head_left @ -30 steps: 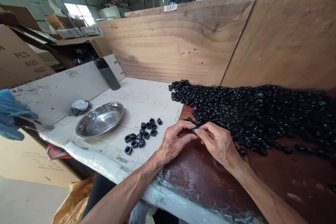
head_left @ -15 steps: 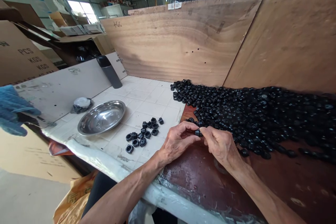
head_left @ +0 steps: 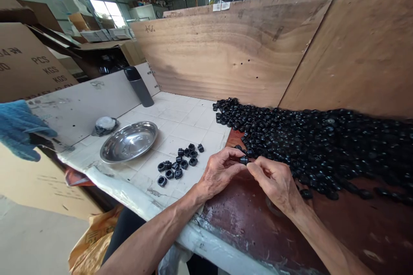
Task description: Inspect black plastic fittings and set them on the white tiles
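While the left hand (head_left: 219, 171) has its fingers clamped on one black part (head_left: 244, 160) above the brown section of the bench (head_left: 238, 219), the right hand (head_left: 275, 184) lies just beside, thumb and forefinger tips drawn together; whether these also grip it cannot be told. Change over the last second: part mostly covered then, side now exposed. Loose group (head_left: 184, 164) on the white section: unchanged. Judgement: same single piece, handling seemingly unfinished.

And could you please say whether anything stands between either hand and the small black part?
Nothing visible does. The left hand holds the small black part in its fingertips; the right hand is close beside it, contact unclear. The heap of black parts lies beyond them.
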### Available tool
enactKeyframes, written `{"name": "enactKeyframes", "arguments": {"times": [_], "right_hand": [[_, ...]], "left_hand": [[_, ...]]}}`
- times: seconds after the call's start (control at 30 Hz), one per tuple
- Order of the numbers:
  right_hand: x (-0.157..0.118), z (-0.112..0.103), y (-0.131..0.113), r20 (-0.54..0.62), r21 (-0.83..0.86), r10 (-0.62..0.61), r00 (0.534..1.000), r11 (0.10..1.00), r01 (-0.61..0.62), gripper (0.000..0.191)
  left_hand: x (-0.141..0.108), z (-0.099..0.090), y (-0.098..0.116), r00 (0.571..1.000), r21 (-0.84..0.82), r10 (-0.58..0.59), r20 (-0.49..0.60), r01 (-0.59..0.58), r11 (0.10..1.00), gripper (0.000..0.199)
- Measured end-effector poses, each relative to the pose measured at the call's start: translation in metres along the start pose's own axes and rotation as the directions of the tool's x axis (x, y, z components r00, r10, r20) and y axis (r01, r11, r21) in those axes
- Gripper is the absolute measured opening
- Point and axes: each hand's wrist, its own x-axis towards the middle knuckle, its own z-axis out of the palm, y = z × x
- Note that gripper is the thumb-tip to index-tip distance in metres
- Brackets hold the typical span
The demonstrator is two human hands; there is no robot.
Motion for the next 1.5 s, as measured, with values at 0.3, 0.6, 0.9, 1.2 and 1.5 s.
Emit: {"name": "enactKeyframes", "arguments": {"times": [0.3,0.6,0.9,1.2,1.5], "right_hand": [[0.002,0.002,0.005,-0.001,0.064,0.046,0.999,0.997,-0.046,0.022],[0.0,0.017,0.004,0.04,0.282,0.32,0.947,0.905,-0.318,0.027],[0.016,-0.02,0.037,0.05,-0.123,0.324,0.945,0.941,-0.317,0.025],[0.006,0.02,0.048,0.047,-0.376,0.041,0.998,0.926,-0.021,0.028],[0.006,0.021,0.05,0.02,-0.358,-0.014,1.0,0.933,0.02,0.014]], "left_hand": [[-0.001,0.001,-0.005,0.999,-0.007,-0.014,0.029,0.015,1.0,0.029],[-0.002,-0.004,-0.016,0.904,0.524,0.374,0.208,-0.426,0.738,0.023],[-0.028,-0.072,0.019,0.977,0.975,0.153,0.146,-0.168,0.143,0.016],[0.007,-0.029,-0.015,0.996,0.901,0.09,0.02,-0.057,0.431,0.017],[0.016,-0.009,-0.04,0.994,0.778,0.09,0.056,-0.1,0.62,0.01]]}}
